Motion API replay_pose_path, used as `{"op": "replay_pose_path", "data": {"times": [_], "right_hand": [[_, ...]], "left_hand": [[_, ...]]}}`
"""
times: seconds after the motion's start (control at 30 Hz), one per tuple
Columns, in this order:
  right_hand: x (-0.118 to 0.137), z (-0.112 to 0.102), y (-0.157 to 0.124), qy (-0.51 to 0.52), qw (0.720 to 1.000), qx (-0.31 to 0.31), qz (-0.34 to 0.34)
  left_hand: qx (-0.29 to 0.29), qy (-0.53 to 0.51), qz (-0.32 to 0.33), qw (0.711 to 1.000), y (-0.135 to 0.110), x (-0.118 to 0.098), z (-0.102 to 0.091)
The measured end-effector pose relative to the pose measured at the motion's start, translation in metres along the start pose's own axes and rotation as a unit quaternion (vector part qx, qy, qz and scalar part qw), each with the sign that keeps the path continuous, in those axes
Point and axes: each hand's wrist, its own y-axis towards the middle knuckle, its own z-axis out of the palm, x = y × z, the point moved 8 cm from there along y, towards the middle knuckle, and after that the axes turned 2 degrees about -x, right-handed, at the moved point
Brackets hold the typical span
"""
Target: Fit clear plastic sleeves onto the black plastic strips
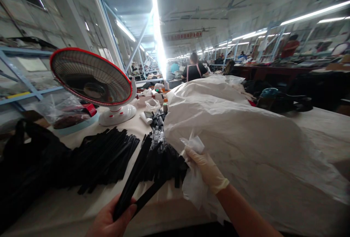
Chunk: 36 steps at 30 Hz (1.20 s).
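Over the pale table (65, 213), your bare left hand (108, 218) is holding black strips (131, 182), and your gloved right hand (205, 167) is gripping white plastic (194, 143). Farther, a strip pile (106, 156) is lying, and behind it a fan (91, 80) is standing.

Black strips (132, 182) in left grip (111, 216)

A cream-covered table (68, 208) carries black strips (105, 160), a red-rimmed fan (94, 89) and white plastic sheeting (232, 138)
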Motion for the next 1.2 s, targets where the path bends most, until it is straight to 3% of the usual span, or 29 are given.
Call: {"op": "replay_pose_path", "data": {"times": [0.1, 0.23, 0.3, 0.33, 0.47, 0.5, 0.63, 0.8, 0.9, 1.07, 1.2], "right_hand": [[-0.006, 0.015, -0.01, -0.041, 0.999, 0.028, -0.009], [-0.042, 0.055, -0.036, 0.001, 0.986, 0.14, 0.087], [-0.05, 0.063, -0.042, 0.035, 0.976, 0.176, 0.125], [-0.048, 0.058, -0.04, 0.054, 0.978, 0.156, 0.129], [-0.041, 0.025, -0.03, 0.124, 0.984, -0.034, 0.124], [-0.044, 0.028, -0.032, 0.133, 0.981, -0.032, 0.134], [-0.05, 0.054, -0.042, 0.15, 0.974, 0.08, 0.149], [-0.049, 0.039, -0.04, 0.143, 0.979, -0.026, 0.143], [-0.054, 0.06, -0.044, 0.165, 0.969, 0.045, 0.177], [-0.044, 0.043, -0.028, 0.172, 0.972, -0.005, 0.158], [-0.047, 0.031, -0.017, 0.183, 0.965, 0.001, 0.186]], "left_hand": [[-0.032, -0.02, 0.038, 0.999, 0.003, -0.015, 0.011], [-0.072, -0.078, 0.1, 0.989, 0.007, -0.038, 0.035], [-0.083, -0.082, 0.102, 0.988, 0.009, -0.038, 0.041], [-0.089, -0.075, 0.102, 0.988, 0.01, -0.036, 0.042], [-0.113, -0.033, 0.102, 0.988, 0.011, -0.032, 0.041], [-0.116, -0.033, 0.101, 0.987, 0.011, -0.032, 0.041], [-0.135, -0.02, 0.094, 0.986, 0.01, -0.031, 0.041], [-0.145, -0.012, 0.077, 0.986, 0.005, -0.018, 0.041], [-0.165, -0.018, 0.073, 0.983, 0.01, -0.018, 0.034], [-0.189, 0.015, 0.135, 0.972, 0.052, -0.051, 0.01], [-0.16, 0.001, 0.13, 0.979, 0.115, -0.072, 0.028]]}}
